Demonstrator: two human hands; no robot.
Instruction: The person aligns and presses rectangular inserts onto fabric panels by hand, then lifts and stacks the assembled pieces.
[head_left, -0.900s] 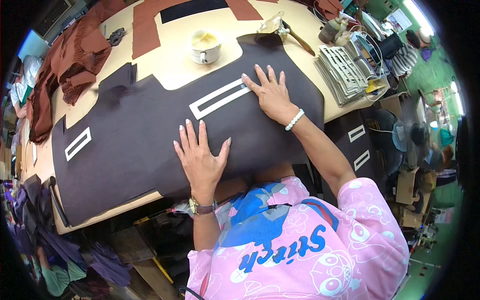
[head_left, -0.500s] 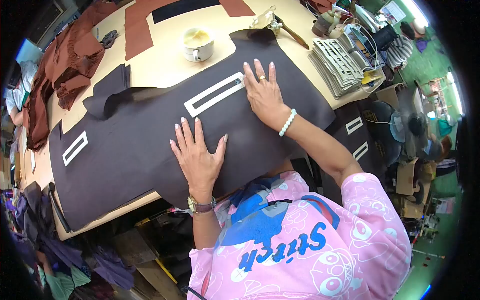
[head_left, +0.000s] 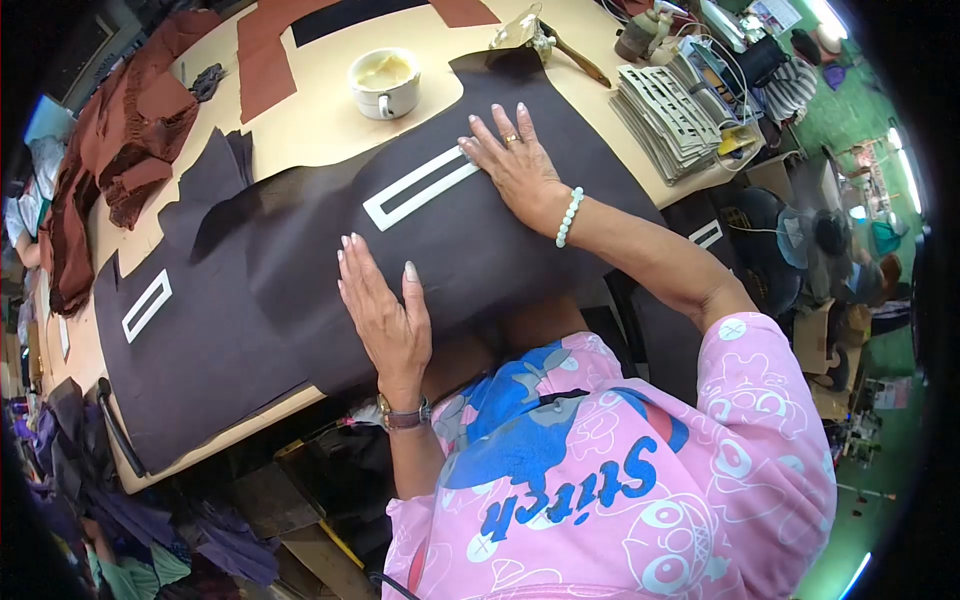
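Note:
A large dark brown leather piece (head_left: 270, 310) lies spread over the table. On it is a long white rectangular frame strip (head_left: 410, 207), open in the middle; its right end is under my right hand. My right hand (head_left: 518, 165) lies flat with fingers spread, pressing on the strip and leather. My left hand (head_left: 385, 325) rests on the leather below the strip's left end, fingers straight and together, thumb apart. Farther left, a smaller white frame (head_left: 148, 305) lies on the same leather.
A white cup (head_left: 384, 88) of yellowish paste stands behind the leather. A brush (head_left: 575, 55), a stack of cut templates (head_left: 665, 125) and reddish-brown leather (head_left: 130, 110) lie around the table. A black curved bar (head_left: 118, 430) is at the left table edge.
My right hand has slid left, over more of the white strip. My left hand has turned and its fingers have come together. The view has shifted slightly.

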